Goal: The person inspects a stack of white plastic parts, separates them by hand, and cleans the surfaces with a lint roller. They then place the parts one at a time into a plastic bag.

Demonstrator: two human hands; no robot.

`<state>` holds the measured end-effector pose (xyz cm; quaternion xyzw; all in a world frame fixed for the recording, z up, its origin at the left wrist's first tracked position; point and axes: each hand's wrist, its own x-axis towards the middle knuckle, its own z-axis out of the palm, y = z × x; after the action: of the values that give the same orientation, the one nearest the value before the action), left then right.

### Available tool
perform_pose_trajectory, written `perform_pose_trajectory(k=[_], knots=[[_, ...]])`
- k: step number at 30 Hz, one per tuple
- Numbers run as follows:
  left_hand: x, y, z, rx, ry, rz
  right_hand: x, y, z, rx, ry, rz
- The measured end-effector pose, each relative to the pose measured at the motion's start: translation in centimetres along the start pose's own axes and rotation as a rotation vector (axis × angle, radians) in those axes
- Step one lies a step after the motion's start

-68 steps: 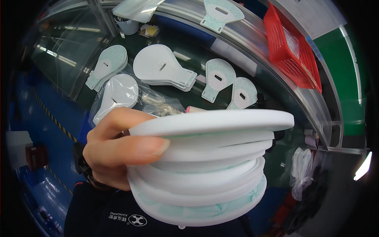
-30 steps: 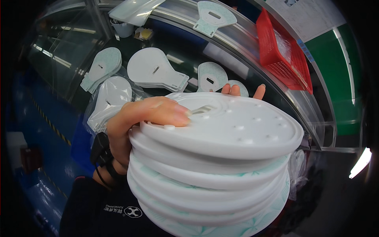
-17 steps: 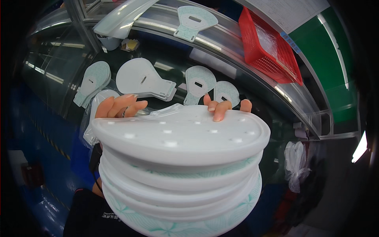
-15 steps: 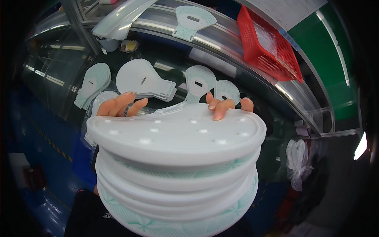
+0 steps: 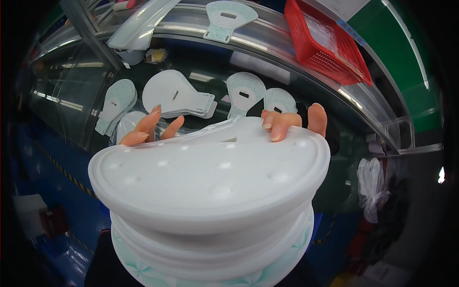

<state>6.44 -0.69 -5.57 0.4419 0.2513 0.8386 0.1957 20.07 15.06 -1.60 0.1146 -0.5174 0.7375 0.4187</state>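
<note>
A thick stack of white, rounded plastic panels [image 5: 210, 177] fills the near middle, held up close. Small raised bumps dot its top face, and green leaf patterns show on lower panels. My left hand [image 5: 152, 128] grips the far left edge; its fingertips curl up from behind, the rest hidden by the stack. At the far right edge, my right hand [image 5: 291, 122] presses fingertips onto the top panel, with one finger raised. Beyond the hands lie a pile of white paddle-shaped panels [image 5: 167, 91] with slots, a green-patterned pile [image 5: 117, 100] and another patterned panel [image 5: 245, 91].
A red perforated basket [image 5: 325, 48] holding clear bags stands at the far right. One patterned panel [image 5: 229, 19] rests on the metal-edged ledge. Clear plastic sheeting [image 5: 143, 24] hangs at far left, above a light container [image 5: 129, 56]. A bundled clear bag [image 5: 372, 186] is at right.
The stack's top has come nearer and tilted, so its top face looks larger. My right hand has shifted slightly right with it, and a gap shows near the top panel's far edge.
</note>
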Motion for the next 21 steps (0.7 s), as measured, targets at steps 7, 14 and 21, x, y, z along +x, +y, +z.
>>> perform_pose_trajectory(k=[7, 14, 21], knots=[[-0.1, -0.4, 0.0, -0.033, 0.000, -0.012, 0.3, 0.0, -0.9, -0.065, 0.001, -0.058], [-0.4, -0.5, -0.8, -0.193, -0.069, -0.084, 0.4, 0.0, -1.0, -0.123, 0.011, -0.075], [3.0, -0.6, -1.9, -0.323, -0.406, -0.178, 0.7, -0.2, -1.2, -0.230, 0.018, -0.112]])
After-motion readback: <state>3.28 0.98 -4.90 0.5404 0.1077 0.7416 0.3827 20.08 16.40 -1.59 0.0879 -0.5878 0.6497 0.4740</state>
